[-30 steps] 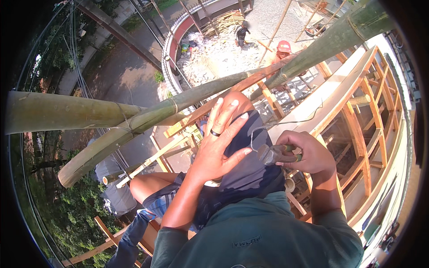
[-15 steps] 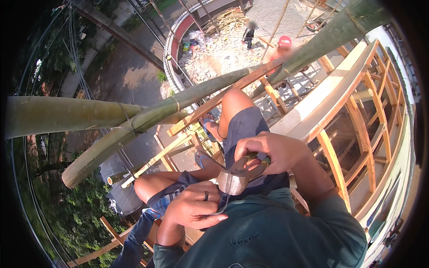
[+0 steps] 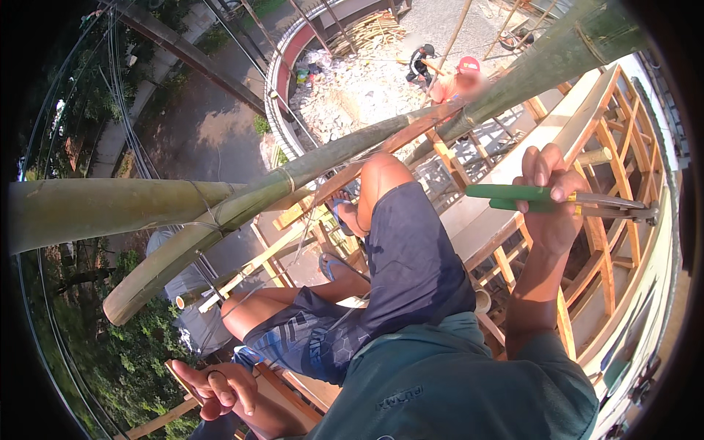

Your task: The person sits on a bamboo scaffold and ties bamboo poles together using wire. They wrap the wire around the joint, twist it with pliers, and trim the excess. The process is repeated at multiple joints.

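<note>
My right hand (image 3: 546,209) is raised at the right, gripping pliers with green handles (image 3: 513,196); their metal jaws point to the right, over the timber framework (image 3: 598,264). Down at the lower left, my left hand (image 3: 224,389) has loosely curled, separated fingers, a dark ring on one, with nothing clearly held. My legs in dark shorts (image 3: 411,257) are bent beneath me, the sandaled feet among timber pieces. Beyond them, a long bamboo pole (image 3: 330,143) runs diagonally, lashed with wire to a thicker pole (image 3: 95,205) on the left.
A person in a red cap (image 3: 458,77) is behind the bamboo, and another in dark clothes (image 3: 419,62) is on the rubble ground (image 3: 345,95) below. Hanging cables (image 3: 128,110) and trees (image 3: 125,359) line the left. A large bamboo (image 3: 565,44) crosses the upper right.
My right hand has lifted the pliers away from my lap to the upper right and turned them sideways. My left hand has dropped from above my thigh to the lower left.
</note>
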The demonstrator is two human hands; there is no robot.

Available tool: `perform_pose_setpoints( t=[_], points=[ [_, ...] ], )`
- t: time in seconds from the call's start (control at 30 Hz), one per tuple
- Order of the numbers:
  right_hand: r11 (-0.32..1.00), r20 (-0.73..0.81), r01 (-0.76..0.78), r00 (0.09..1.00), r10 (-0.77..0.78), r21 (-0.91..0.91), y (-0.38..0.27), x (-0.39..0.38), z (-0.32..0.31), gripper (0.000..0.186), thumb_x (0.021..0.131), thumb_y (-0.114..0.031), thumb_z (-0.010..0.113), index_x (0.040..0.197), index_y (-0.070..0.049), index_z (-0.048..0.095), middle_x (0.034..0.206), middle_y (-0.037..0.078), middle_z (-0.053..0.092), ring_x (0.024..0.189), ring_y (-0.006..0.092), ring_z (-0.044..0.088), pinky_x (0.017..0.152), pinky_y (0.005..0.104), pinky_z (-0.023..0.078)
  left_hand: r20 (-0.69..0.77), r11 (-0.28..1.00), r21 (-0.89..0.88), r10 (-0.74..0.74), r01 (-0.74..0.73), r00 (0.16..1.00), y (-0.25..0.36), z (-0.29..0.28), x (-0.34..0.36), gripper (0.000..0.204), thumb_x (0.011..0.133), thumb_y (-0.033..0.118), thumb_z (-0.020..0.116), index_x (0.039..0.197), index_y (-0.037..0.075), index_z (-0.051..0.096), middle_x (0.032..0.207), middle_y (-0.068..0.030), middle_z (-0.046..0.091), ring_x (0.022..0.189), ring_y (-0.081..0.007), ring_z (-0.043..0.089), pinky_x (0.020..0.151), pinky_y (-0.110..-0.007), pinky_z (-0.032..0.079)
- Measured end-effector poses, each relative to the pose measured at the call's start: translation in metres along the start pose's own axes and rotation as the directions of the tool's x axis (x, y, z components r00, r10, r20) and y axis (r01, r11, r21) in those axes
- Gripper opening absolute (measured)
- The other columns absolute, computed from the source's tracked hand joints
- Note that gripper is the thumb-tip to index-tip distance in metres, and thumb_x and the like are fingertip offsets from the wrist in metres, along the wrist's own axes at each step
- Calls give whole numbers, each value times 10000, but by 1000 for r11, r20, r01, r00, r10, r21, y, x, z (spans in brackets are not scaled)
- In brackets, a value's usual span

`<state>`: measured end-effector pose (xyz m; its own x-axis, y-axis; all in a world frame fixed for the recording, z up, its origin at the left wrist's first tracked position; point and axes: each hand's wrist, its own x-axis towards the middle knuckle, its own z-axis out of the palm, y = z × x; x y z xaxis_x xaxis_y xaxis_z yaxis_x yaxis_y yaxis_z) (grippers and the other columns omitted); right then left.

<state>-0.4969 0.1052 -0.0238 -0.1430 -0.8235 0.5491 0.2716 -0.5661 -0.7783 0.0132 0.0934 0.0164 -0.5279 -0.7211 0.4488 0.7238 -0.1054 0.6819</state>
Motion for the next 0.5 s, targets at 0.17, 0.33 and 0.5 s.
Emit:
perform_pose_setpoints(
  t=[0.17,0.33,0.5],
  points=[
    [889,312,-96,948,-55,449,19,4,70,112,815,-133,799,880,-58,748,981,139,613,679,178,586,579,274,482,769,81,58,-639,995,7,-57,38,50,511,879,336,740,1269,55,566,1284,-190,612,953,-323,663,828,-383,566],
    [502,333,-174,910,-247,847,39,1,140,171,824,-51,774,973,25,736,982,168,648,797,253,658,633,284,532,795,820,-125,-253,558,551,-94,63,86,333,919,231,682,1106,-42,648,1150,-231,632,876,-347,654,722,-394,546],
    [410,465,-395,881,-84,822,31,11,168,216,841,-138,784,1018,-21,746,945,175,665,680,220,653,569,319,527,704,843,-119,-301,524,644,-76,54,97,223,946,114,558,1032,-51,682,1018,-212,680,721,-314,647,581,-400,515]
  ],
)
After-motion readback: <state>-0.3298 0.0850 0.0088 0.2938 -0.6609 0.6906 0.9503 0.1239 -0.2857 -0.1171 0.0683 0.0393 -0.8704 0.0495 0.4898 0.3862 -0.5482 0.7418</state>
